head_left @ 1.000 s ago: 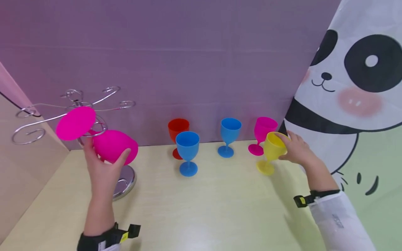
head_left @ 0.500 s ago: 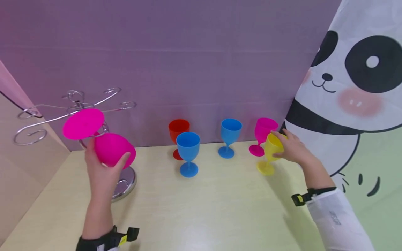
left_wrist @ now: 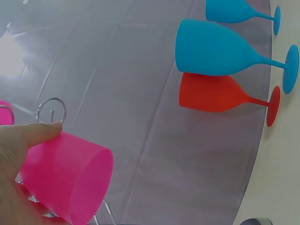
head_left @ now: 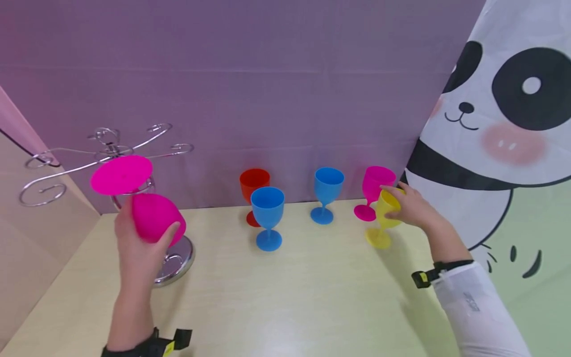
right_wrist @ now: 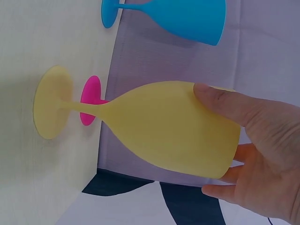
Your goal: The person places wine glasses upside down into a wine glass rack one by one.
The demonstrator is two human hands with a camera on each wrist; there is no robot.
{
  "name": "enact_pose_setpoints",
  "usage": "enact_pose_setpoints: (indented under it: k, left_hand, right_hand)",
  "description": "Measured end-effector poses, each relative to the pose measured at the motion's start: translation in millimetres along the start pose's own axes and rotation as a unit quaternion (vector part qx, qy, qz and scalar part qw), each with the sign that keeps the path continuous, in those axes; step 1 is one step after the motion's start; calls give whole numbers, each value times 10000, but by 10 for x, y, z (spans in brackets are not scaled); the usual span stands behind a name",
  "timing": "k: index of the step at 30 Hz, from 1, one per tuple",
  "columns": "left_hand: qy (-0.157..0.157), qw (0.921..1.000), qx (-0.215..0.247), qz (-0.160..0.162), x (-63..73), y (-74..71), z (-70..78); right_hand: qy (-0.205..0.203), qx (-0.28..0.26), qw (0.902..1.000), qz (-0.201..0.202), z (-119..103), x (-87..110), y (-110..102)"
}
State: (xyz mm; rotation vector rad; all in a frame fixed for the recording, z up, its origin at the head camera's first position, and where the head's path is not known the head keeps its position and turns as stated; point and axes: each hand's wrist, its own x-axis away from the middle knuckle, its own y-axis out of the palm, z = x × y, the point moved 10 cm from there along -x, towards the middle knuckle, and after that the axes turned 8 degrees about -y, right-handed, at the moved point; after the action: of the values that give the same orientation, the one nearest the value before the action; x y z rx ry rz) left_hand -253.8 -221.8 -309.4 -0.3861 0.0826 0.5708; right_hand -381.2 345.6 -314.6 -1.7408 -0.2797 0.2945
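Note:
Upside down, with its foot uppermost, a pink plastic goblet (head_left: 153,218) is held round the bowl by my left hand (head_left: 137,258). Its foot overlaps a front loop of the chrome rack with curled arms (head_left: 176,267) in the head view. In the left wrist view my thumb lies along the pink bowl (left_wrist: 70,176), whose mouth points away. My right hand (head_left: 415,206) grips a yellow goblet (head_left: 384,210) near its rim, thumb on one side and fingers on the other. That goblet stands upright on the table, as the right wrist view shows its bowl (right_wrist: 173,126) and stem.
Toward the back of the table (head_left: 290,297) stand a red goblet (head_left: 250,183), a nearer blue goblet (head_left: 267,208) and another blue goblet (head_left: 329,186). A second pink goblet (head_left: 373,183) stands just behind the yellow one. A purple backdrop (head_left: 285,99) rises behind them.
The pink goblet in my left hand has turned more squarely upside down, its foot shifting right and its bowl left and down. My right hand has moved slightly left around the yellow goblet.

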Motion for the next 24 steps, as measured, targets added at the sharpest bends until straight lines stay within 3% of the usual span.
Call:
enact_pose_setpoints:
  k: [7, 13, 20, 24]
  left_hand:
    - [-15, 9993, -334, -167, 33, -55, -8]
    - [72, 9992, -307, -255, 53, -63, 8]
    - [-300, 9975, -251, -588, 74, -35, -66]
    - [-320, 9963, -165, -776, 92, -13, -57]
  right_hand:
    - [4, -44, 9999, -162, 16, -17, 67]
    - [-33, 4, 9999, -170, 12, -13, 69]
    - [-82, 64, 9999, -130, 3, -37, 51]
    - [-112, 85, 9998, -120, -3, -41, 50]
